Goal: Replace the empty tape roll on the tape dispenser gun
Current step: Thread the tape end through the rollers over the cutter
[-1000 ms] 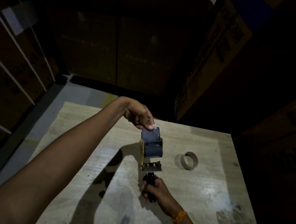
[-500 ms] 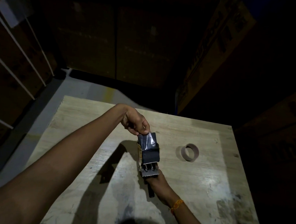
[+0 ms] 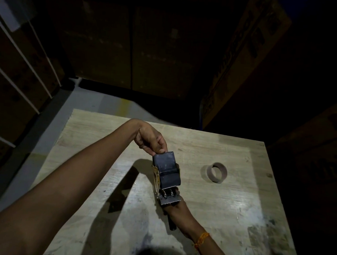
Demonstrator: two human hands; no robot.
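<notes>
Your left hand (image 3: 150, 140) has drawn nearer, pinching the dark tape's (image 3: 166, 171) free end; your right hand (image 3: 176, 209) grips the metal dispenser gun (image 3: 166, 197), pointing away above the wooden counter (image 3: 227, 208).

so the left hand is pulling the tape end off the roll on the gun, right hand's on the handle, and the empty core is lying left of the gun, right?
Not quite: the empty core lies to the right of the gun, on the table, as the head view shows. The rest holds: the left hand pinches the tape end above the roll, and the right hand grips the handle.
</notes>
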